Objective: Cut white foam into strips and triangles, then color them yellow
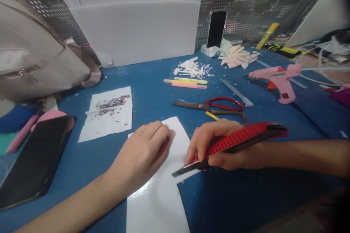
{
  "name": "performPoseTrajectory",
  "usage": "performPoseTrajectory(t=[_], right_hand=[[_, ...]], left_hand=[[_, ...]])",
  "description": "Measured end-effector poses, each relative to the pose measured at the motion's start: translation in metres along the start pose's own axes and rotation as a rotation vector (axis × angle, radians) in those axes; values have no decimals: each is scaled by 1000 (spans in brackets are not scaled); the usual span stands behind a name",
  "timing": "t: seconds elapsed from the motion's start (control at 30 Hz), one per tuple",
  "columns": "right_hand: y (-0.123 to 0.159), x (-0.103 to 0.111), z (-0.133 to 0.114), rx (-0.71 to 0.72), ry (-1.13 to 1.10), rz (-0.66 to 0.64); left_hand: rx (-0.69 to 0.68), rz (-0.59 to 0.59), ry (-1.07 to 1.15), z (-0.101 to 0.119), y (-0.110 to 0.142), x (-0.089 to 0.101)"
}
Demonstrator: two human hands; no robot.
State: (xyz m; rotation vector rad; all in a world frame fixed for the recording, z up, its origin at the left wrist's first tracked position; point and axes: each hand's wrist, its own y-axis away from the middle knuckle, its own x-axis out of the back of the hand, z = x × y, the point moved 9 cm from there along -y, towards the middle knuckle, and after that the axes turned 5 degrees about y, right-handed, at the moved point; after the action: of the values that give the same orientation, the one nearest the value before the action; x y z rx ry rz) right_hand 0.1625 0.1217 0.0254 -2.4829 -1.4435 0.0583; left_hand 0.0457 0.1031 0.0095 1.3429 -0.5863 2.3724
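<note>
One red knife (246,133) is grasped by the right hand (212,136), its blade pointing to eight o'clock over a white sheet (153,207). At that hand's nine o'clock, the left hand (143,147) lies loosely curled; whether it pinches anything, I cannot tell. Scissors (191,105) lie on the surface (153,102) at the right hand's twelve o'clock.

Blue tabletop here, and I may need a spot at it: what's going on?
A person's right hand holds a red utility knife, its blade out over a glossy white sheet. The left hand, curled, rests on that sheet. Beyond them lie metal scissors with one red handle and a pink glue gun.
</note>
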Motion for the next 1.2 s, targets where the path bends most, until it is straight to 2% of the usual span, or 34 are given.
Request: performPoseTrajectory(t=[0.33, 0.5, 0.67, 0.8, 1.2], right_hand=[[-3, 0, -1, 35, 14, -31], [-8, -1, -3, -66, 139, -130], [-9, 0, -13, 14, 265, -185], [-10, 0, -13, 32, 315, -213], [-3, 3, 4, 37, 132, -244]], left_hand=[[-15, 1, -8, 1, -1, -1], [-8, -4, -8, -1, 1, -3], [0, -5, -9, -2, 1, -2], [-6, -4, -18, -2, -1, -2], [-119, -1, -134, 6, -1, -5]])
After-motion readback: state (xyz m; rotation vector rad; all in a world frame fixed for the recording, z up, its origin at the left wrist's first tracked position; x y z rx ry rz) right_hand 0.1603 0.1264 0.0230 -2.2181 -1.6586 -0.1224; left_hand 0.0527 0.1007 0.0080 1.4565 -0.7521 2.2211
